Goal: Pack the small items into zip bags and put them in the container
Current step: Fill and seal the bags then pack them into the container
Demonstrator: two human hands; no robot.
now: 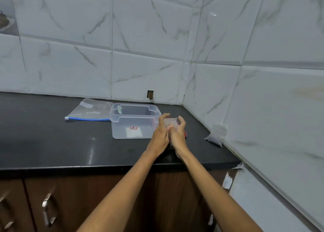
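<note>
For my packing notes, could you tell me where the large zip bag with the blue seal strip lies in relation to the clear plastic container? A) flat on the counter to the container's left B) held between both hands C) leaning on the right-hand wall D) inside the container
A: the large zip bag lies flat on the black counter just left of the clear container, while both hands hold a smaller bag.

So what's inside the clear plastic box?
Inside the clear container, one small pale green item shows near the back left corner. Its right end is covered by the hands.
</note>
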